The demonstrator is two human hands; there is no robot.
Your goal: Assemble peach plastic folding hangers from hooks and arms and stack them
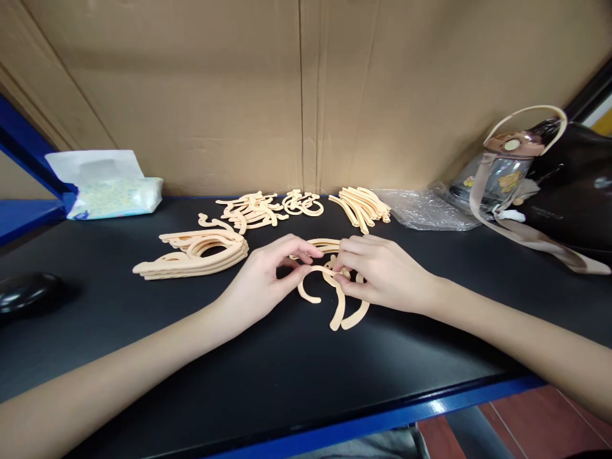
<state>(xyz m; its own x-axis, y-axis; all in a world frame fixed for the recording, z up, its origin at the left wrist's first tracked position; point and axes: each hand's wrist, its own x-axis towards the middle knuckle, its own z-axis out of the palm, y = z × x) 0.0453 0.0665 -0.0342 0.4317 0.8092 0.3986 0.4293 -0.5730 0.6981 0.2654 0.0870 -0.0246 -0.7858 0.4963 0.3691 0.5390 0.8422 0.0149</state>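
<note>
A pale peach plastic hanger hook point(306, 295) is between my hands, its open curl hanging toward the black table. My left hand point(268, 271) has thumb and forefinger closed at the top of the curl. Beside it, my right hand point(382, 271) pinches the straight end, with the fingertips partly hiding the join. Curved hanger arms point(338, 312) of the same colour stick out below my right fingers. Just behind my fingertips lie more curved pieces point(325, 243), partly covered by the hands.
Stacked folded hangers point(224, 255) lie left of my hands. Behind are loose small parts point(253, 210), hooks point(306, 204) and curved arms point(358, 207). Tissues point(115, 197), a mouse point(29, 292), a plastic bag point(425, 207), a strapped bottle point(507, 172) and a black bag point(574, 185) stand around.
</note>
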